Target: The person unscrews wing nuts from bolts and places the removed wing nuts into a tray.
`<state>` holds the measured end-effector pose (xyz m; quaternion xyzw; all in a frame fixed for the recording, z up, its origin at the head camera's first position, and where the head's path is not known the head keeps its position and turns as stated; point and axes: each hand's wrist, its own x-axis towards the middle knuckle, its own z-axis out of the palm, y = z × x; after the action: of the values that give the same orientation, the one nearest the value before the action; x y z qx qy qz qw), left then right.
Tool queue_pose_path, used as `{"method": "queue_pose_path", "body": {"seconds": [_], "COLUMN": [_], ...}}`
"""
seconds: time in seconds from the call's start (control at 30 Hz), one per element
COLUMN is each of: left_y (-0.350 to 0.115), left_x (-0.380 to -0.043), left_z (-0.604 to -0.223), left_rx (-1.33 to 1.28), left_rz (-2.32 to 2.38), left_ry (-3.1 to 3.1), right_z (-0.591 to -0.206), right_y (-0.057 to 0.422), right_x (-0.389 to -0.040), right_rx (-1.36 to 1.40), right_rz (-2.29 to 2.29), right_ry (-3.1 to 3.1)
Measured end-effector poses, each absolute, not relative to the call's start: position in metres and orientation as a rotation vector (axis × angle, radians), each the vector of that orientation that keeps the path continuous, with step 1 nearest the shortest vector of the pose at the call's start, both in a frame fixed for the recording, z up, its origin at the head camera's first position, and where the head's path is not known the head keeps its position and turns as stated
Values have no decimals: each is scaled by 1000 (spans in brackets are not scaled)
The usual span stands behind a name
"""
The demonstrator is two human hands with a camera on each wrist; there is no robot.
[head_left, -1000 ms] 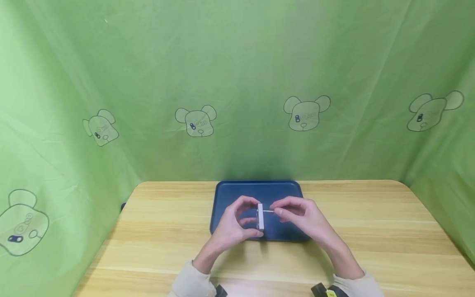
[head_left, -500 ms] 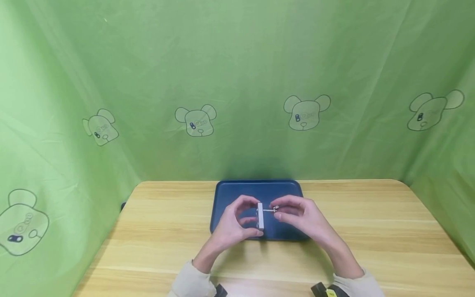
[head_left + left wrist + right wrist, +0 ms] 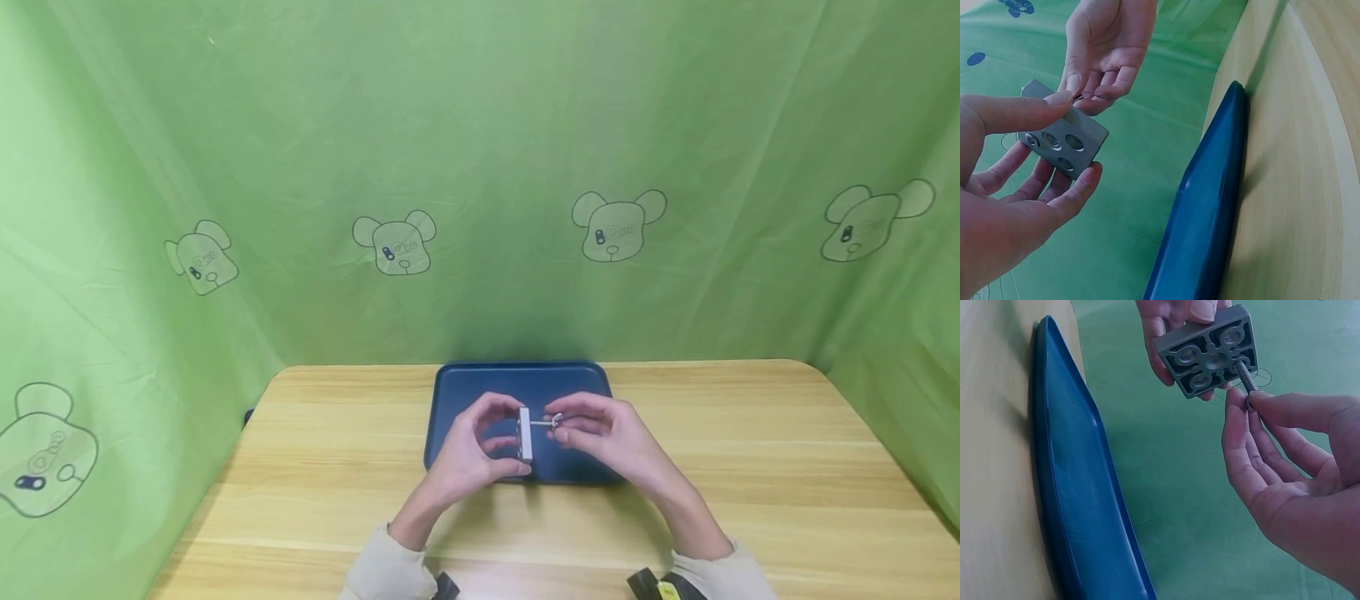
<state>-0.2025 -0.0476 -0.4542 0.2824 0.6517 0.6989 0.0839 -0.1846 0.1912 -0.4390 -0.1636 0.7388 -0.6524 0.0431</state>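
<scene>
My left hand (image 3: pixel 468 454) grips a grey square block (image 3: pixel 1072 134) by its opposite edges, thumb on one side and fingertips on the other. Round holes show on its flat face in the left wrist view; its ribbed back (image 3: pixel 1213 359) appears in the right wrist view. A threaded metal bolt (image 3: pixel 1245 376) stands out from a corner hole on the ribbed side. My right hand (image 3: pixel 607 433) pinches the bolt's outer end between thumb and fingers. In the head view its shiny head (image 3: pixel 557 421) looks wing-like, partly hidden by fingertips. Both hands are raised above the tray.
A dark blue tray (image 3: pixel 585 383) lies beneath the hands toward the back of the wooden table (image 3: pixel 750 467). Green cloth (image 3: pixel 480 125) with bear-head drawings hangs behind and at both sides.
The right fingers have shifted round the bolt's end, and its wing-like head has come into sight and changed angle. The left hand and block have hardly moved.
</scene>
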Motion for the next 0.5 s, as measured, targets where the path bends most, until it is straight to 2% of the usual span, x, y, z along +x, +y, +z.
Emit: {"method": "queue_pose_path", "body": {"seconds": [0.5], "left_y": [-49], "left_x": [-204], "left_z": [-455], "left_rx": [862], "left_rz": [2100], "left_ry": [1939], "right_z": [-441], "right_y": [192], "right_x": [-186], "right_rx": [-478], "right_rz": [-1973], "right_ry": [2291]}}
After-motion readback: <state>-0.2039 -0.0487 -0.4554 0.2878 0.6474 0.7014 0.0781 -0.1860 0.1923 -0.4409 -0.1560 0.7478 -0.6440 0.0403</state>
